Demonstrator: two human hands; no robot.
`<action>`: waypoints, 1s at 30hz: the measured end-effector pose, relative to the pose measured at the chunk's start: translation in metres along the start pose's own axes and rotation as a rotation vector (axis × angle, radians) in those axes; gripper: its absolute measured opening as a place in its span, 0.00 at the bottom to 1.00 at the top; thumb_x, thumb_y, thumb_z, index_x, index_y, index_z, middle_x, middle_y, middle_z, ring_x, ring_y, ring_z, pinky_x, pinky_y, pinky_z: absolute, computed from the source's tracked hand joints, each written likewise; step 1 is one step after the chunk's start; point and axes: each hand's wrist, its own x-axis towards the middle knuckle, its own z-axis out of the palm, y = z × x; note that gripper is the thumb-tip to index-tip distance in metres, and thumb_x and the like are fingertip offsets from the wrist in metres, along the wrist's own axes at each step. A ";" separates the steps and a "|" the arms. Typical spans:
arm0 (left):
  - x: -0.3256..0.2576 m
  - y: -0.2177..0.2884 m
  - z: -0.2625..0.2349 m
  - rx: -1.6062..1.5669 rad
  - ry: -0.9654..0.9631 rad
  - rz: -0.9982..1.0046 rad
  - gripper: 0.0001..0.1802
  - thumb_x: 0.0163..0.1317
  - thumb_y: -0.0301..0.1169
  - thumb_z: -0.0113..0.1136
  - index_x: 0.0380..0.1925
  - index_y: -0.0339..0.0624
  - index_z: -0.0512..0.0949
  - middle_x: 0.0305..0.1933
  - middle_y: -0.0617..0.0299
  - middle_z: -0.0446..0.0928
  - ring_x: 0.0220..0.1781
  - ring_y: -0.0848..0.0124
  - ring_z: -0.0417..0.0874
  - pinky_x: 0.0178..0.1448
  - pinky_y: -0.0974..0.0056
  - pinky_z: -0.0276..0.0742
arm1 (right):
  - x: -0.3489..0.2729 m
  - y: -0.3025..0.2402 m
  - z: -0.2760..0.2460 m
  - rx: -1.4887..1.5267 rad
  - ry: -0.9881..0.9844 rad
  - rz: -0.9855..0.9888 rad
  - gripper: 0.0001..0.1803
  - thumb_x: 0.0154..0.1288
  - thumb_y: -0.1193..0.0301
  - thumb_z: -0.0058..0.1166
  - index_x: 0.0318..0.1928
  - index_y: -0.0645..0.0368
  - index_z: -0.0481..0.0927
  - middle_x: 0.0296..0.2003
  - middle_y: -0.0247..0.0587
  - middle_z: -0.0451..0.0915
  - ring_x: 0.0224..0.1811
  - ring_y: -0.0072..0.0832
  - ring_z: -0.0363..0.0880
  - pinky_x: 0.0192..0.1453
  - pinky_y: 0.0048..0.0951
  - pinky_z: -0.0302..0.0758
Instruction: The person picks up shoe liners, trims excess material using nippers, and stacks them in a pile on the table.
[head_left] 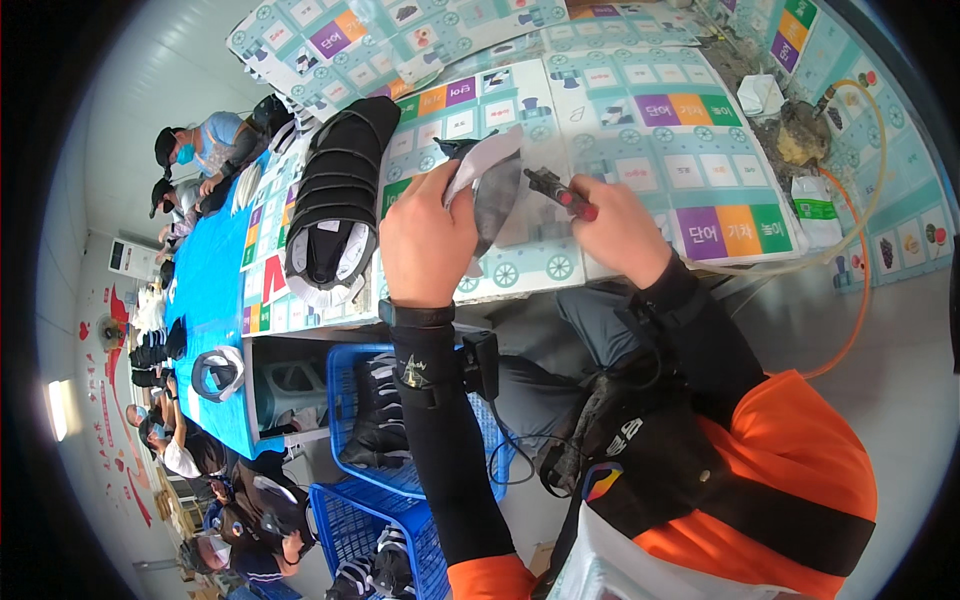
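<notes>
My left hand (425, 240) is closed around a grey-and-white fabric piece with a black edge, likely a shoe upper (497, 190), held up over the table's near edge. To its right, my right hand (622, 228) grips a small black hand tool with red parts (560, 193). The tool's dark tip points left toward the fabric and stays a short way apart from it. Its exact kind cannot be made out. Left of my left hand lies a row of nested black shoe uppers (340, 190), with white linings showing at the near end.
A patterned sheet (690, 180) covers the table. Yellow and orange hoses (868, 200) loop at right beside a white-and-green packet (815, 208). Blue baskets (340, 400) with shoe uppers stand below the table's left part. Several people (215, 150) sit along a blue-covered table (215, 310).
</notes>
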 end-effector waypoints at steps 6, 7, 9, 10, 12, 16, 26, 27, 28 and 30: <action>0.002 0.004 0.005 -0.008 0.012 0.012 0.15 0.66 0.31 0.64 0.51 0.39 0.87 0.47 0.47 0.87 0.46 0.44 0.88 0.51 0.48 0.84 | -0.004 0.006 0.002 0.012 -0.090 0.015 0.11 0.58 0.75 0.50 0.39 0.67 0.82 0.31 0.68 0.81 0.40 0.68 0.80 0.46 0.62 0.75; 0.003 0.005 0.005 -0.009 0.013 0.010 0.15 0.66 0.31 0.64 0.51 0.39 0.87 0.47 0.47 0.87 0.46 0.44 0.88 0.51 0.48 0.84 | -0.003 0.008 0.002 0.012 -0.090 0.014 0.11 0.58 0.75 0.50 0.39 0.67 0.82 0.31 0.68 0.81 0.40 0.68 0.80 0.46 0.62 0.75; 0.004 0.007 0.006 -0.014 0.013 -0.002 0.15 0.66 0.30 0.64 0.51 0.39 0.87 0.47 0.47 0.87 0.46 0.44 0.88 0.51 0.48 0.84 | -0.002 0.013 0.000 0.035 -0.176 0.014 0.14 0.59 0.75 0.52 0.43 0.67 0.84 0.32 0.68 0.82 0.41 0.68 0.80 0.47 0.60 0.75; 0.004 0.008 0.006 -0.019 0.012 -0.014 0.15 0.67 0.30 0.63 0.51 0.39 0.87 0.46 0.47 0.87 0.46 0.44 0.88 0.51 0.48 0.84 | -0.001 0.015 -0.002 0.035 -0.176 0.012 0.14 0.59 0.75 0.52 0.43 0.67 0.84 0.32 0.68 0.82 0.41 0.68 0.80 0.47 0.60 0.75; 0.000 -0.001 0.001 -0.015 0.034 -0.015 0.15 0.67 0.30 0.63 0.51 0.39 0.86 0.46 0.46 0.87 0.46 0.43 0.88 0.50 0.47 0.83 | 0.001 0.013 -0.004 0.086 -0.303 -0.022 0.17 0.61 0.72 0.58 0.50 0.66 0.85 0.34 0.68 0.83 0.41 0.65 0.82 0.49 0.53 0.78; -0.037 -0.029 -0.026 0.103 0.044 -0.274 0.14 0.73 0.35 0.63 0.48 0.35 0.85 0.43 0.38 0.85 0.45 0.39 0.87 0.45 0.43 0.81 | 0.005 0.048 0.002 0.422 -0.342 -0.052 0.22 0.63 0.74 0.66 0.58 0.65 0.83 0.44 0.51 0.88 0.45 0.34 0.86 0.53 0.38 0.80; -0.246 -0.069 -0.035 -0.611 0.809 -0.871 0.20 0.81 0.36 0.59 0.60 0.30 0.81 0.44 0.61 0.86 0.45 0.77 0.83 0.49 0.65 0.79 | 0.057 0.318 -0.110 -0.686 0.184 -0.108 0.44 0.66 0.58 0.72 0.70 0.76 0.69 0.65 0.69 0.76 0.68 0.62 0.75 0.74 0.50 0.70; -0.257 -0.083 -0.038 -0.729 0.972 -0.860 0.21 0.82 0.37 0.58 0.63 0.29 0.79 0.51 0.62 0.84 0.49 0.76 0.82 0.54 0.66 0.78 | 0.063 0.328 -0.109 -0.726 0.179 -0.082 0.43 0.67 0.59 0.71 0.71 0.75 0.68 0.65 0.69 0.76 0.69 0.61 0.74 0.74 0.50 0.71; -0.263 -0.092 -0.038 -0.882 1.116 -0.829 0.23 0.83 0.38 0.58 0.66 0.29 0.77 0.57 0.63 0.82 0.53 0.75 0.81 0.58 0.66 0.77 | 0.062 0.344 -0.127 -0.791 0.191 -0.032 0.43 0.68 0.60 0.70 0.73 0.75 0.68 0.66 0.68 0.75 0.70 0.60 0.73 0.74 0.50 0.71; -0.242 -0.135 -0.064 -0.638 1.132 -0.933 0.28 0.84 0.44 0.53 0.70 0.31 0.74 0.60 0.59 0.82 0.55 0.75 0.81 0.58 0.65 0.78 | 0.057 0.364 -0.142 -0.952 0.312 -0.025 0.37 0.68 0.74 0.63 0.75 0.70 0.67 0.69 0.63 0.72 0.72 0.58 0.72 0.75 0.52 0.70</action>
